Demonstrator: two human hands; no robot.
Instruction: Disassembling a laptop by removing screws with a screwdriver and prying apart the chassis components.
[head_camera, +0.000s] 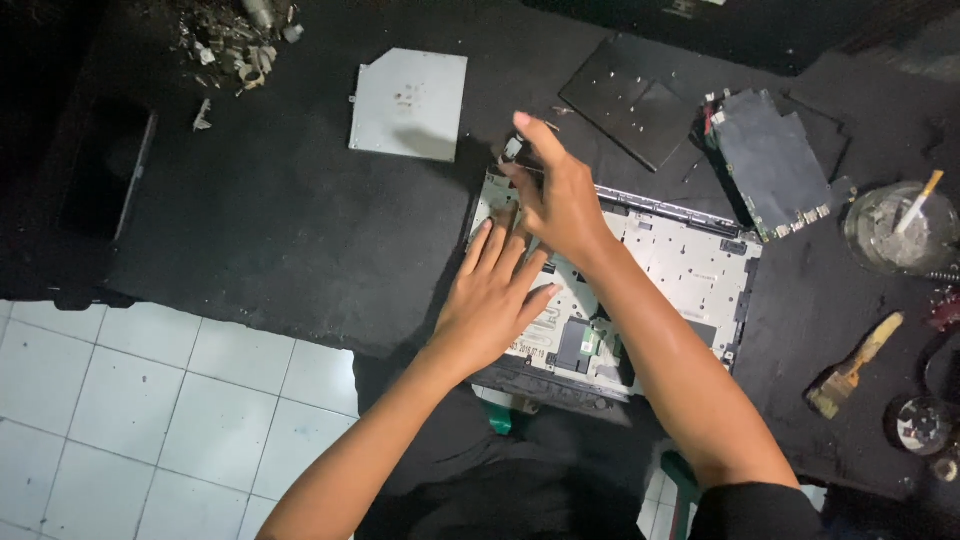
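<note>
A dark work mat is being used as the working surface; it is laid over a floor of white tiles, which is being exposed along the lower left edge. The scene is being lit dimly, and the upper corners are being lost in shadow.

An opened laptop chassis, its silver inner frame facing up, is being kept near the middle of the mat, at the edge closest to the person. The left hand is being pressed flat on the frame's left part, fingers extended and together, clamped on nothing. The right hand is being held over the frame's upper left corner, fingers loosely spread; whether a part is being pinched there cannot be told.

Around the chassis, several parts are being stored on the mat: a silver optical drive beyond it, a black cover panel, a circuit board at the right, a glass jar, a paintbrush, and a heap of scrap at the upper left.
</note>
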